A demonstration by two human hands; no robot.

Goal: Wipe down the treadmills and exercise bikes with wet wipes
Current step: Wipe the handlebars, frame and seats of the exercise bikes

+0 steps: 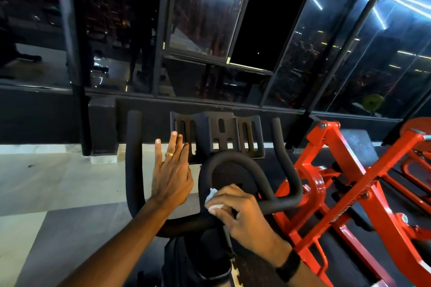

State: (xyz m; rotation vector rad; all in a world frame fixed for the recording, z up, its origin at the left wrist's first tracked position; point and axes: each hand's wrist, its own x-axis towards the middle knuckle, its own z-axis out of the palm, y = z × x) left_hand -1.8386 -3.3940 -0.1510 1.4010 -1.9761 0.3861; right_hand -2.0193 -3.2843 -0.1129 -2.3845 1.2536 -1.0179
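Right hand [242, 213] low and close, fingers curled around a white wipe [212, 200], pressing it on the bike's black handlebar [235, 161] by the centre loop. Left hand [171, 175] hovers flat, fingers straight, holding nothing, beside the slotted holder [219, 135]. Best to wrap the wipe around the foam and follow each curve out to the tips.

- Wet wipe [213, 200]: you see only its edges; your right hand [242, 212] covers the rest.
- Red frame [345, 184]: cut off at the right edge.
- Window reflections: too dim to identify.
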